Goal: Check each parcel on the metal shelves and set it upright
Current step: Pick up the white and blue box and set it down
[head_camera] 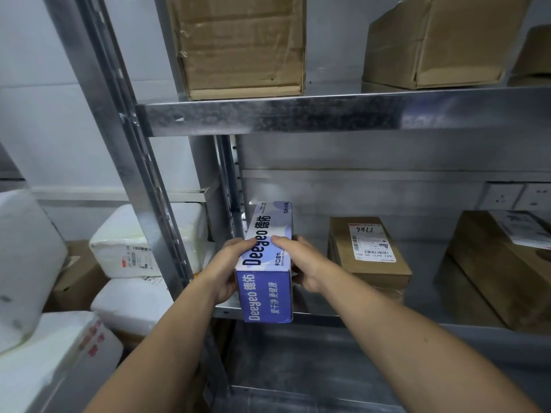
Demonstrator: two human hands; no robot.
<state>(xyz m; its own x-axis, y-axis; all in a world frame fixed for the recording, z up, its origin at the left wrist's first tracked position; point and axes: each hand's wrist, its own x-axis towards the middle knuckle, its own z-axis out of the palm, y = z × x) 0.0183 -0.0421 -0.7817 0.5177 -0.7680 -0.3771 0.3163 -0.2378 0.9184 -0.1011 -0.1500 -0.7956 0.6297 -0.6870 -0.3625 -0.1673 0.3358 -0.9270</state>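
- You are checking the blue box (265, 248), which is lying lengthwise at the left end of the middle shelf (426, 257), its near end reaching the shelf's near edge.
- Your left hand (229, 263) and right hand (304, 263) are clamping its two long sides, thumbs on top.
- Next, by my judgement, you are needing to tip it onto its end, keeping it clear of the upper shelf (298, 114).
- You are facing one blue box and two brown ones beside it, the middle carton (369, 263) and the right carton (501, 269). Three cartons are sitting above, the rightmost cut off by the frame.

A long box (265, 263) lies at the left end of the lower shelf (423, 257), its near end past the front edge. Right of it lies a labelled parcel (369, 248), then a wide carton (501, 269). The upper shelf (298, 114) carries a tall carton (241, 46) and a slanted carton (438, 40). Foam boxes (143, 239) are stacked left of the frame.
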